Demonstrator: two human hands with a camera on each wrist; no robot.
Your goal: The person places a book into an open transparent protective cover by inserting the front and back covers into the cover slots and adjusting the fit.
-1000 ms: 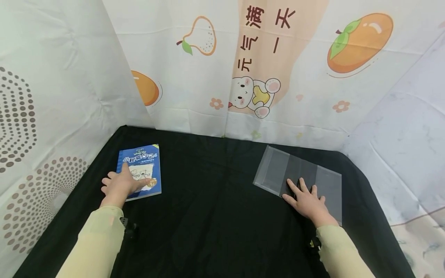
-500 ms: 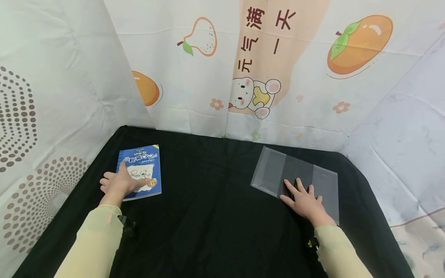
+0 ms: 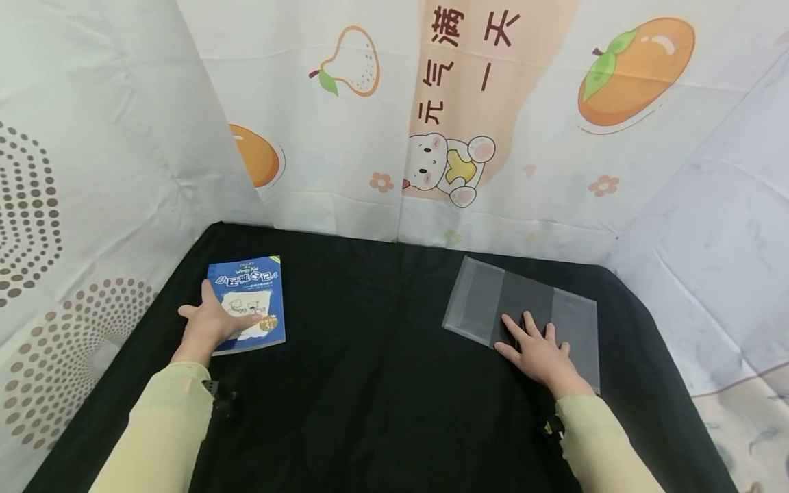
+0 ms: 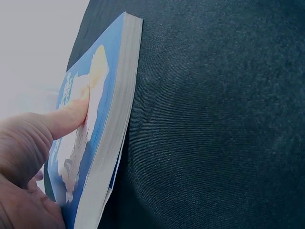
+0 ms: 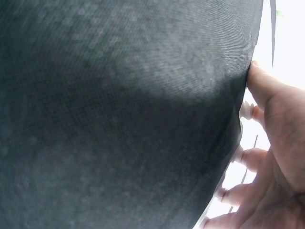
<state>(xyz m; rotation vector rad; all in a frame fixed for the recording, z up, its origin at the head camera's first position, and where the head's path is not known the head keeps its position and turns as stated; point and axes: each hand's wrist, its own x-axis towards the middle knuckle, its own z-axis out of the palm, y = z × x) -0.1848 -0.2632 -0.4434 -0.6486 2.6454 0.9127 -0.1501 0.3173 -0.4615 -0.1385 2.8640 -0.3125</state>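
A blue paperback book [image 3: 274,301] with a cartoon cover lies on the black cloth at the left in the head view. My left hand [image 3: 206,326] rests at its lower left, thumb stretched across the cover. In the left wrist view, the thumb [image 4: 71,117] touches the front of the book [image 4: 107,157], whose page edges face the camera. On the right lies a clear plastic book cover [image 3: 474,301] with flaps at both ends. My right hand [image 3: 541,356] presses on its near middle, fingers spread. The right wrist view shows that hand [image 5: 286,143] from the side, fingertips down.
Black cloth [image 3: 370,370] covers the table. White printed curtains [image 3: 345,150] hang behind it, with more fabric [image 3: 111,171] along the left and right sides. A small dark wrist camera [image 3: 223,400] sits below the left cuff.
The plastic cover has slid slightly left under my right hand. My left hand has shifted a little left on the book, and its fingers have changed position. The book has stayed nearly still.
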